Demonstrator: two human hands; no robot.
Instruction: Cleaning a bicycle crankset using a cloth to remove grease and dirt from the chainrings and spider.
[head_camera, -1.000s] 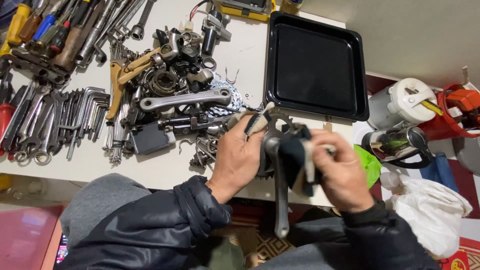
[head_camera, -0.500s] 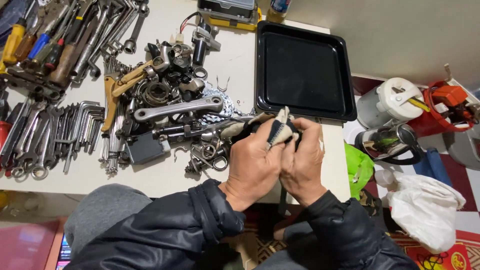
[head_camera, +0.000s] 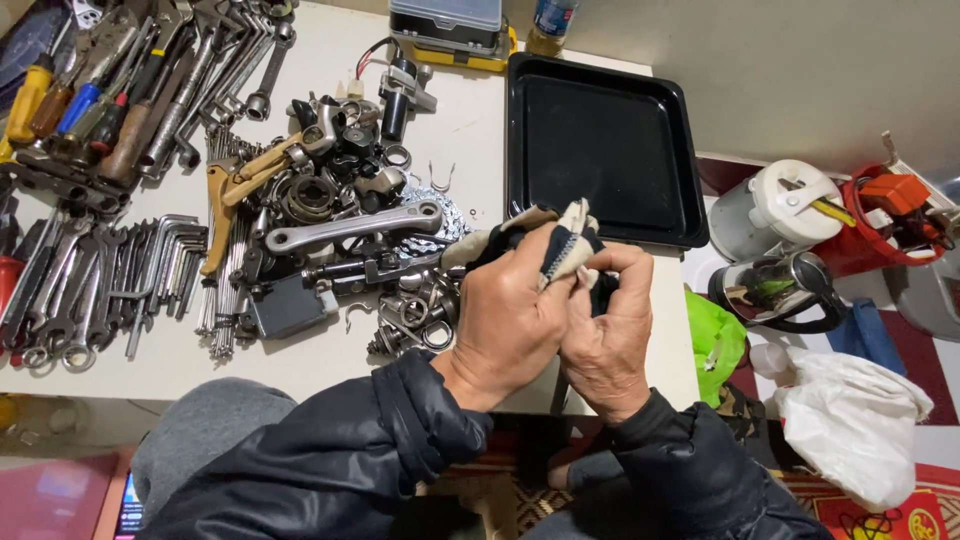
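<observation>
Your left hand (head_camera: 505, 320) and right hand (head_camera: 600, 335) are both clamped on the rag (head_camera: 560, 250), bunched over a dark part at the table (head_camera: 300, 370) edge. Keep the cloth tight and turn the part steadily inside it. The black tray (head_camera: 600, 140) just beyond holds nothing.

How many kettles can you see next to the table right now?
2. A white kettle stands on the floor right of the black tray, and a shiny steel kettle sits just in front of it. Others could be hidden beyond the frame.
</observation>
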